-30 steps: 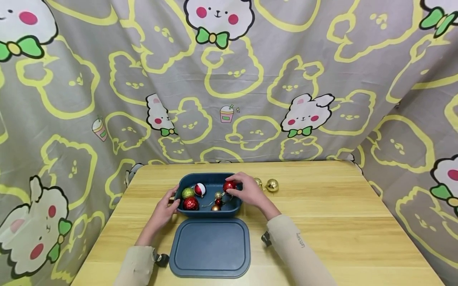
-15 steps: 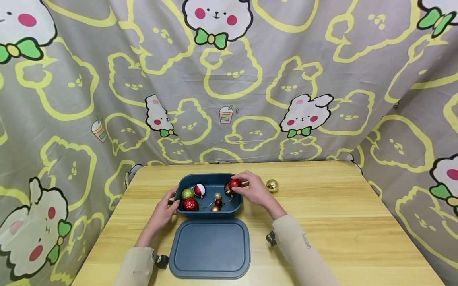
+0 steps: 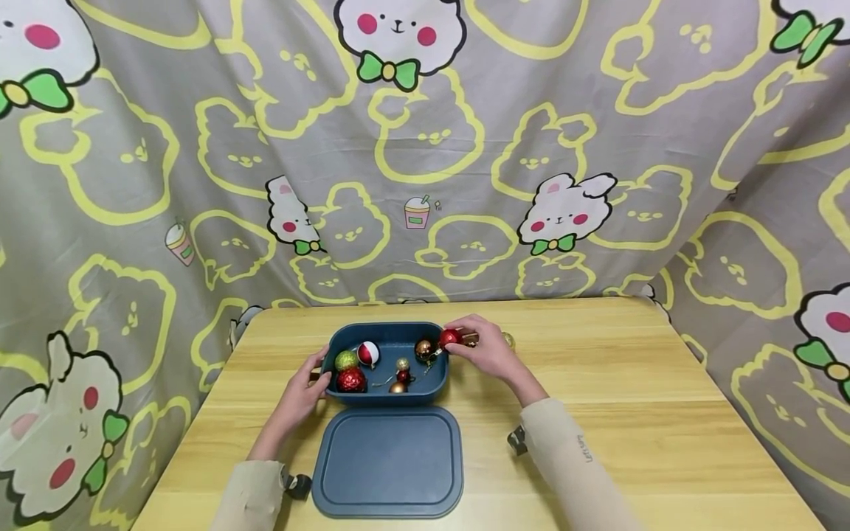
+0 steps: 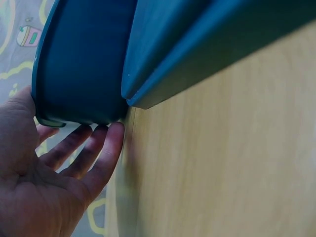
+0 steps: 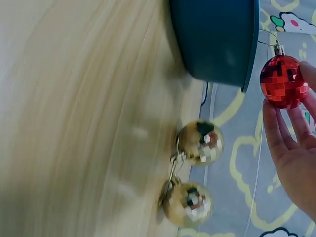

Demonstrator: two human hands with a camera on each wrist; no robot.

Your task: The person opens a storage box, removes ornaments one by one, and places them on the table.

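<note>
My right hand (image 3: 488,346) pinches a shiny red disco-ball Christmas ornament (image 5: 284,81) with a silver cap and thread loop. It is held up at the right rim of the dark blue box (image 3: 392,399). My left hand (image 4: 54,177) rests against the box's left end, fingers fairly straight on the outer wall and thumb at the rim. Inside the box lie a copper ornament (image 3: 425,349), a red-and-white one (image 3: 368,353), a glittery green one (image 3: 346,361), a textured red one (image 3: 351,380) and several small ones (image 3: 401,375).
Two gold mirrored ornaments, a nearer one (image 5: 188,204) and a farther one (image 5: 201,142), lie on the wooden table right of the box, partly behind my right hand in the head view. A flat blue lid (image 3: 387,463) lies in front of the box. Patterned curtains (image 3: 458,147) surround the table.
My right hand has carried the red ornament rightward from over the box's right end to its rim. The copper ornament has come into view there. My left hand stays put.
</note>
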